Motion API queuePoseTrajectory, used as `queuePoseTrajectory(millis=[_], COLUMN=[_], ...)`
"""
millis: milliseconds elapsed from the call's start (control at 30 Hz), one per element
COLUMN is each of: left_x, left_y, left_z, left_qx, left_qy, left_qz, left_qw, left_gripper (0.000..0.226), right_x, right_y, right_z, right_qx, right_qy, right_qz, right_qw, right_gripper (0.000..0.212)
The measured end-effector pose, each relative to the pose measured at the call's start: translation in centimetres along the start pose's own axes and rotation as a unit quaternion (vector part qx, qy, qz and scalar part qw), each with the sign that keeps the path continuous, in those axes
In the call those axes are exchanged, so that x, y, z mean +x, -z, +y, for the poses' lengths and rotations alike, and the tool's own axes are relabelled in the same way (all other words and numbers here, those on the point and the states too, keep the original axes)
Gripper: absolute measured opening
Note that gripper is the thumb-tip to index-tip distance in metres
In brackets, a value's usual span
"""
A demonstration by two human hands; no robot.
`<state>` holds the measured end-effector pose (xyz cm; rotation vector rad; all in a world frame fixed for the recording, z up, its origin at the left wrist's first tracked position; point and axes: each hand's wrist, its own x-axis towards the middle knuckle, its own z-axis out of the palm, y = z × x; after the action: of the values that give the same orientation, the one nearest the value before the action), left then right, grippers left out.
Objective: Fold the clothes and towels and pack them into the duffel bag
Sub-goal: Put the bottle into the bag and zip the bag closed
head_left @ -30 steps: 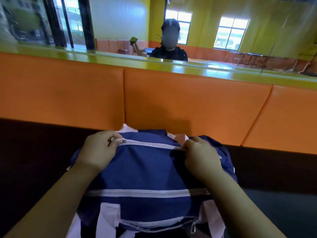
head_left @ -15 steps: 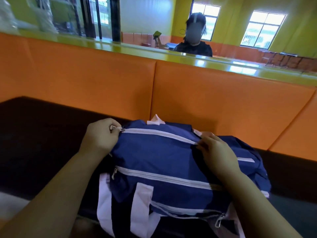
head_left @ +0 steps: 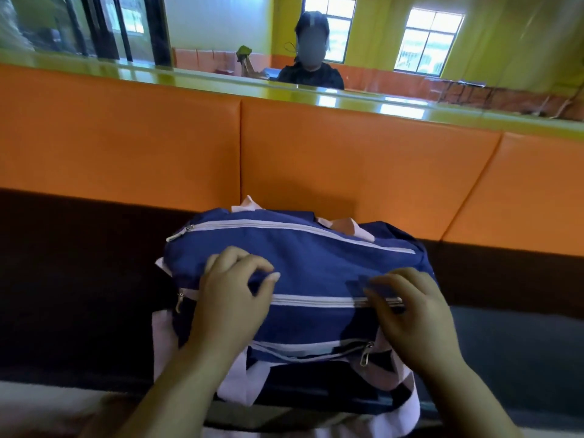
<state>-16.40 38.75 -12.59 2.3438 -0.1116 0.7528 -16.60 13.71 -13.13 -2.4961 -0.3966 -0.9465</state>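
Note:
A navy duffel bag with white zippers and pale pink straps lies on the dark bench seat in front of me. Its top zipper is drawn shut, with the puller at the left end. My left hand lies on the bag's left front, its fingers curled and thumb out around a fold of blue fabric. My right hand rests on the right front, and its bent, blurred fingertips touch the middle zipper. Pink strap ends poke up behind the bag.
An orange padded backrest rises right behind the bag, topped by a glossy green ledge. A person in black sits beyond it. The dark seat runs left and right. A pale cloth lies at the near left.
Both hands have let go of the top zipper and dropped onto the bag's front face. The zipper now lies shut, and the view has tilted down.

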Motion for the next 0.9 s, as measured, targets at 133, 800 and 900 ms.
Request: queuePoseTrajectory(millis=[133, 800, 900], left_x=[-3.3, -7.1, -7.2], left_y=[-2.6, -10.6, -10.8], left_z=[3.0, 8.7, 8.5], left_qx=[0.019, 0.274, 0.276], left_qy=[-0.087, -0.115, -0.128], left_qz=[-0.063, -0.124, -0.085], left_qw=[0.994, 0.947, 0.949], left_gripper=[0.011, 0.034, 0.023], right_x=[-4.3, -7.2, -7.3], right_y=[0.9, 0.0, 0.0], right_z=[1.5, 4.6, 4.8], right_qx=[-0.039, 0.047, 0.041], right_qy=[-0.025, -0.134, -0.117], right_qz=[-0.004, -0.11, -0.102], right_qw=[0.999, 0.984, 0.987], right_gripper=[0.026, 0.035, 0.037])
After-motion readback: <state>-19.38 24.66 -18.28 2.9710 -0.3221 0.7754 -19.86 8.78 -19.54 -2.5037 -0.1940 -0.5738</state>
